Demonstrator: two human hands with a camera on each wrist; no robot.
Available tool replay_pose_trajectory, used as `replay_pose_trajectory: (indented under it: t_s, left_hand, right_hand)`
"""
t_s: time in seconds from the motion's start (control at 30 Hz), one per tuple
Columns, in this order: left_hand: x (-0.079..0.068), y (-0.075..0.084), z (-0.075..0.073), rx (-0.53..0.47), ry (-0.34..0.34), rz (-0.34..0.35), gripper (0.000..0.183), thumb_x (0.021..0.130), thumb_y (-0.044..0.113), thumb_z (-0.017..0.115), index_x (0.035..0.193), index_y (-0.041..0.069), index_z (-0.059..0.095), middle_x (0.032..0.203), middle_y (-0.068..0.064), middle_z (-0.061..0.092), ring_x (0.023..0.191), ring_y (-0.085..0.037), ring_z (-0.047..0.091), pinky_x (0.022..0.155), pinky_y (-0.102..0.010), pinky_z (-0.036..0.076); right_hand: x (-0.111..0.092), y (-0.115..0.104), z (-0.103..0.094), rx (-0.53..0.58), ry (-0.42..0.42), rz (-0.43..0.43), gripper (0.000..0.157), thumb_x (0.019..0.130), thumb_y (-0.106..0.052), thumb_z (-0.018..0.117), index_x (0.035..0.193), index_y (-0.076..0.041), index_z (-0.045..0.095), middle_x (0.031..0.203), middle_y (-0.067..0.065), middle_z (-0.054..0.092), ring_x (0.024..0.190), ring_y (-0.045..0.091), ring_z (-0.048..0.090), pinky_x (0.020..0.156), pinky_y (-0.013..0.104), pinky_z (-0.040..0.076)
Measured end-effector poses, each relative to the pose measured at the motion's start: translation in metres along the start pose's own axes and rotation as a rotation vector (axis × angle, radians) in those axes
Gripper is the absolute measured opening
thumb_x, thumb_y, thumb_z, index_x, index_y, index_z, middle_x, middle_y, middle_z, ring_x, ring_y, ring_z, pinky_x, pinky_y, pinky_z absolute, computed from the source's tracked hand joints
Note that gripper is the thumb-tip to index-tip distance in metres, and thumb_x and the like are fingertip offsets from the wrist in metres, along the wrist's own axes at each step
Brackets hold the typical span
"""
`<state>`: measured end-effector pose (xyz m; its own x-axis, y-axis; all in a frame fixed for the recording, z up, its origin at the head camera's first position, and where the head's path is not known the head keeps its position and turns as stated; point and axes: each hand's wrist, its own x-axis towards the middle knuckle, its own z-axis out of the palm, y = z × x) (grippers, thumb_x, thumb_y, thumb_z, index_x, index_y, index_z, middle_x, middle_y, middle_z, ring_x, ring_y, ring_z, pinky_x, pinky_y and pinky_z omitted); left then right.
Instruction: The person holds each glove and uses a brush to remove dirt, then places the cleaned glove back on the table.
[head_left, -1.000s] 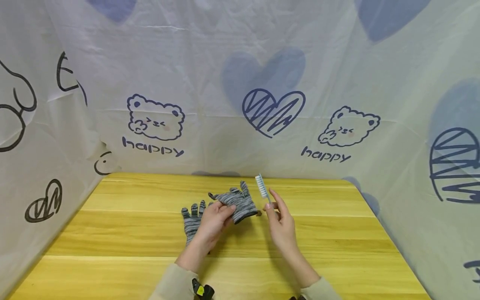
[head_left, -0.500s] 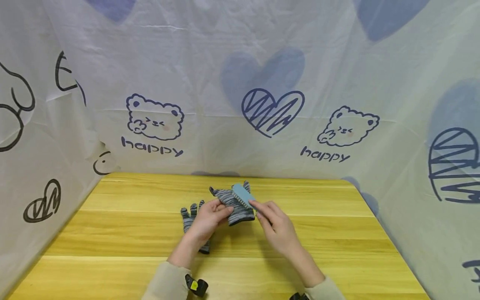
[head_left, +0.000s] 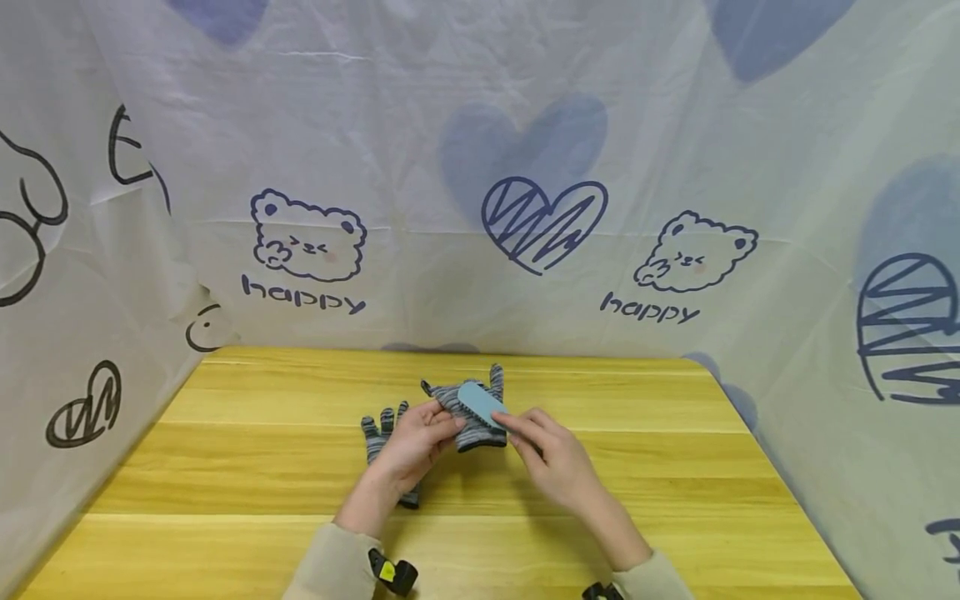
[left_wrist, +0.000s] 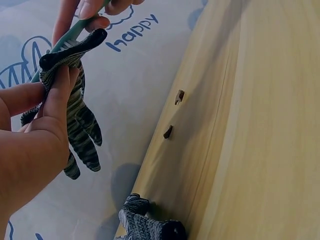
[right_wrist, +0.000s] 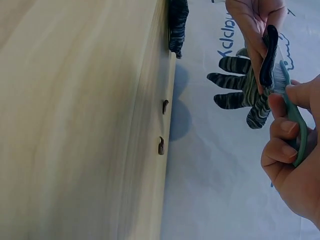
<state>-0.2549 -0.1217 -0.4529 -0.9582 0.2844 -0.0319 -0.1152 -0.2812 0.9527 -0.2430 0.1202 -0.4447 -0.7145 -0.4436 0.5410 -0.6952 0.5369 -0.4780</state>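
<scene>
My left hand point(head_left: 412, 442) pinches a grey-and-black knitted glove point(head_left: 474, 438) above the table, thumb on top and fingers underneath. In the right wrist view the glove's fingers point(right_wrist: 231, 81) hang away from its dark cuff. My right hand point(head_left: 561, 462) grips the handle of a light blue-green scrub brush point(head_left: 480, 402). The brush lies across the glove, bristles against the knit; the left wrist view shows the white bristles point(left_wrist: 66, 45) partly hidden by the cuff. A second matching glove point(head_left: 375, 435) lies on the table, partly hidden behind my left forearm.
Two small dark bits point(left_wrist: 179, 97) lie on the wooden table point(head_left: 675, 467) near its far edge; the held glove hides them in the head view. A white printed curtain point(head_left: 420, 292) hangs behind the table and along both sides.
The brush was upright, right of the glove; my right hand has turned it over and brought it left onto the glove. Since then it has slid slightly toward the cuff.
</scene>
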Motion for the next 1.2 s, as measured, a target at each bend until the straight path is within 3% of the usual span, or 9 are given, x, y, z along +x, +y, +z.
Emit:
replay_pose_trajectory:
  t_s: [0.23, 0.33, 0.43, 0.53, 0.63, 0.77, 0.93, 1.03, 1.2]
  left_hand:
    - [0.000, 0.000, 0.001, -0.006, -0.030, -0.008, 0.015, 0.103, -0.003, 0.057, 0.111, 0.002, 0.046, 0.074, 0.003, 0.039, 0.071, -0.010, 0.041, 0.069, -0.023, 0.046]
    - [0.000, -0.001, 0.001, -0.003, -0.044, -0.011, 0.029, 0.103, -0.004, 0.056, 0.130, -0.005, 0.044, 0.075, 0.004, 0.038, 0.071, -0.009, 0.040, 0.069, -0.022, 0.047]
    - [0.001, -0.002, 0.000, 0.003, -0.059, -0.013, 0.037, 0.103, -0.004, 0.055, 0.137, -0.009, 0.039, 0.076, 0.004, 0.037, 0.070, -0.008, 0.039, 0.070, -0.021, 0.047]
    - [0.001, -0.002, 0.000, 0.007, -0.069, -0.012, 0.031, 0.104, -0.004, 0.054, 0.132, -0.005, 0.040, 0.077, 0.003, 0.035, 0.070, -0.008, 0.038, 0.069, -0.021, 0.046]
    - [0.002, -0.002, 0.001, 0.003, -0.071, -0.012, 0.017, 0.103, -0.004, 0.055, 0.111, 0.004, 0.042, 0.076, 0.003, 0.033, 0.070, -0.009, 0.037, 0.069, -0.021, 0.046]
    - [0.000, 0.000, 0.000, 0.004, -0.077, -0.018, 0.031, 0.102, -0.004, 0.057, 0.089, 0.011, 0.032, 0.074, 0.003, 0.030, 0.067, -0.010, 0.034, 0.066, -0.023, 0.042]
    - [-0.002, 0.001, -0.002, 0.032, -0.095, -0.022, 0.030, 0.102, -0.004, 0.057, 0.088, 0.010, 0.034, 0.072, 0.003, 0.030, 0.065, -0.010, 0.033, 0.066, -0.025, 0.038]
    - [-0.002, 0.002, -0.003, 0.041, -0.108, -0.018, 0.030, 0.103, -0.003, 0.057, 0.088, 0.010, 0.034, 0.073, 0.002, 0.030, 0.065, -0.010, 0.033, 0.065, -0.025, 0.037]
    - [-0.002, 0.002, -0.003, 0.036, -0.125, -0.004, 0.030, 0.104, -0.002, 0.056, 0.090, 0.010, 0.032, 0.074, 0.002, 0.031, 0.066, -0.010, 0.034, 0.064, -0.023, 0.039]
  right_hand:
    - [0.000, 0.005, 0.000, -0.018, 0.040, 0.014, 0.038, 0.101, -0.004, 0.066, 0.135, -0.020, 0.072, 0.102, -0.001, 0.067, 0.079, 0.006, 0.054, 0.066, 0.025, 0.052]
    - [0.000, 0.005, 0.000, -0.025, 0.061, 0.024, 0.038, 0.100, -0.004, 0.067, 0.134, -0.020, 0.072, 0.102, -0.001, 0.066, 0.078, 0.006, 0.054, 0.064, 0.024, 0.052]
    - [-0.001, 0.006, 0.001, -0.030, 0.081, 0.032, 0.039, 0.098, -0.003, 0.069, 0.132, -0.020, 0.073, 0.101, -0.002, 0.067, 0.075, 0.005, 0.053, 0.062, 0.023, 0.051]
    - [-0.001, 0.006, 0.001, -0.031, 0.094, 0.044, 0.040, 0.097, -0.001, 0.070, 0.132, -0.020, 0.074, 0.101, 0.001, 0.067, 0.073, 0.004, 0.051, 0.059, 0.021, 0.049]
    - [-0.001, 0.009, 0.000, -0.040, 0.112, 0.058, 0.040, 0.098, 0.000, 0.069, 0.133, -0.020, 0.073, 0.100, 0.002, 0.067, 0.069, 0.004, 0.048, 0.055, 0.021, 0.045]
    - [-0.002, 0.014, -0.003, -0.059, 0.165, 0.118, 0.038, 0.099, -0.001, 0.067, 0.134, -0.017, 0.073, 0.099, 0.002, 0.066, 0.066, 0.005, 0.045, 0.053, 0.021, 0.042]
    - [-0.003, 0.017, -0.010, -0.013, 0.229, 0.200, 0.037, 0.101, -0.004, 0.066, 0.135, -0.017, 0.071, 0.102, 0.001, 0.067, 0.070, 0.008, 0.050, 0.057, 0.024, 0.045]
    - [-0.002, 0.015, -0.012, 0.034, 0.223, 0.157, 0.035, 0.102, -0.008, 0.066, 0.135, -0.018, 0.071, 0.103, 0.001, 0.068, 0.075, 0.010, 0.052, 0.061, 0.026, 0.047]
    - [-0.001, 0.010, -0.009, 0.070, 0.189, 0.001, 0.033, 0.100, -0.006, 0.068, 0.130, -0.016, 0.074, 0.097, -0.003, 0.067, 0.074, 0.007, 0.052, 0.060, 0.025, 0.048]
